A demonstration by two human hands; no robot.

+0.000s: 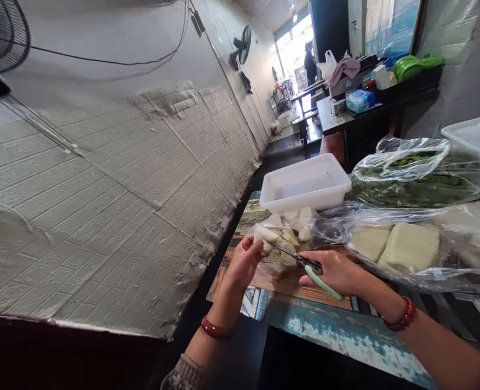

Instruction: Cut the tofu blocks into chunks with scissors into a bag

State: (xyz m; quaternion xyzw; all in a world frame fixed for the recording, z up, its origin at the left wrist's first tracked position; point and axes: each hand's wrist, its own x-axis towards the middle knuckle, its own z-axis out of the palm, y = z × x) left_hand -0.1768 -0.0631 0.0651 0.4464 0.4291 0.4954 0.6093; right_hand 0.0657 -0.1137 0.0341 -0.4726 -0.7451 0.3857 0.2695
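My left hand (245, 259) pinches a pale, whitish piece of food (266, 234), its exact kind unclear, between thumb and fingers. In my right hand (332, 271) is a pair of scissors (313, 273) with light green handles, the fingers wrapped around them. The dark blades point left and reach the held piece; whether they are apart is hard to make out. Beneath both hands, several similar pale chunks (289, 236) lie in a clear plastic bag on the patterned tabletop (304, 317).
A white plastic tub (304, 200) stands just beyond the chunks. To the right lie a clear bag with pale, square slabs (412, 246) and a bag of green leaves (410, 187). A brick-patterned wall (134, 216) borders the left side. Another person (309, 64) is far back.
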